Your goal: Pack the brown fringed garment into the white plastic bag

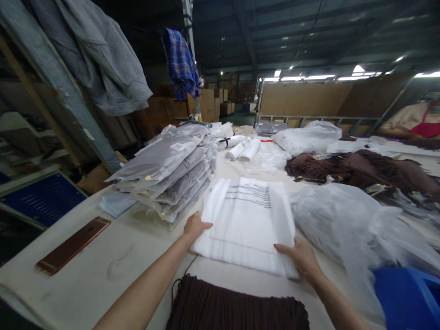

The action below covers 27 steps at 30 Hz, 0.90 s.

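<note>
A flat stack of white plastic bags (245,224) with lines of dark print lies in front of me. My left hand (196,228) grips its near left corner, thumb on top and the other fingers mostly hidden at the edge. On the right edge, my right hand (302,257) holds the stack the same way, thumb over the top. Just below, at the bottom of the view, is a dark brown fringed textile (237,307), partly cut off by the frame. To the left of the bags rises a pile of grey garments in clear bags (168,165).
A phone (74,245) lies at the table's left. Translucent plastic (350,224) and a blue bin (405,298) are on the right, with brown fringed textiles (357,167) behind. Rolled white bags (244,149) lie farther back. Another person (412,120) is at far right.
</note>
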### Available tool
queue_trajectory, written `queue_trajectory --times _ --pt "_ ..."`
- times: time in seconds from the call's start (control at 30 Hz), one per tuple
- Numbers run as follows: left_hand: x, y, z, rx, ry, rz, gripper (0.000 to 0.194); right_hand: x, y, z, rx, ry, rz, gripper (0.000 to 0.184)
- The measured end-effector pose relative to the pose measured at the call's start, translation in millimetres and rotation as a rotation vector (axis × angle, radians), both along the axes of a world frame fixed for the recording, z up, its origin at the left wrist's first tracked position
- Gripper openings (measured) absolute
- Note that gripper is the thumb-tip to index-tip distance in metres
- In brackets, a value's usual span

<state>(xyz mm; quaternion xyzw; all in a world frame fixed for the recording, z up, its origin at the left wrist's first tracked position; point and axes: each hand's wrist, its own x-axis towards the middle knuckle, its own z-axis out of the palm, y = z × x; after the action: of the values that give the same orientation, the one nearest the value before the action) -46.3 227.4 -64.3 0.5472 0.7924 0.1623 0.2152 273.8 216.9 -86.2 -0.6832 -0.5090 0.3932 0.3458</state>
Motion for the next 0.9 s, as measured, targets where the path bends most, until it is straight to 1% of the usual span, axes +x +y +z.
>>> queue_trajectory --times 0.07,0.1,0.17,0.2,0.23,0.3,0.37,0.43,0.5,0.6,0.73,0.9 --pt "1.7 -13.7 -8.1 0.056 0.095 -0.003 0.037 0.4 -5.8 -1.8 0.008 -0.196 -0.003 0.050" --pt "3.3 -20.9 -10.5 0.103 0.135 -0.029 0.038 0.2 -8.5 -0.2 0.015 -0.268 -0.016 0.057" --pt "7.2 -35.0 -14.5 0.215 0.187 -0.153 0.035 -2.8 -12.7 6.8 0.065 -0.408 -0.037 0.069" --pt "9.1 -41.7 -17.2 0.267 0.194 -0.251 0.035 -6.3 -14.0 11.1 0.126 -0.499 -0.014 0.069" --pt "10.6 -47.9 -20.8 0.309 0.189 -0.360 0.034 -11.5 -14.7 15.3 0.203 -0.594 0.047 0.065" --pt "12.4 -58.1 -30.5 0.368 0.164 -0.556 0.031 -26.7 -13.8 21.3 0.354 -0.743 0.272 0.052" --pt "12.3 -64.3 -40.9 0.416 0.144 -0.658 0.027 -46.4 -9.9 22.9 0.426 -0.793 0.521 0.041" --pt "10.8 -66.5 -48.1 0.462 0.133 -0.682 0.026 -65.9 -3.3 21.2 0.411 -0.768 0.664 0.035" --pt "8.9 -65.9 -50.7 0.497 0.120 -0.685 0.026 -80.6 5.4 18.6 0.377 -0.775 0.736 0.029" --pt "6.8 -63.8 -49.7 0.526 0.089 -0.685 0.026 -91.1 20.0 16.9 0.307 -0.803 0.796 0.018" --pt "6.0 -63.0 -48.7 0.544 0.036 -0.672 0.025 -94.6 33.9 18.1 0.258 -0.862 0.872 0.007" --pt "4.6 -62.9 -51.4 0.558 -0.028 -0.671 0.023 -99.1 38.5 12.9 0.247 -0.971 0.898 0.011"
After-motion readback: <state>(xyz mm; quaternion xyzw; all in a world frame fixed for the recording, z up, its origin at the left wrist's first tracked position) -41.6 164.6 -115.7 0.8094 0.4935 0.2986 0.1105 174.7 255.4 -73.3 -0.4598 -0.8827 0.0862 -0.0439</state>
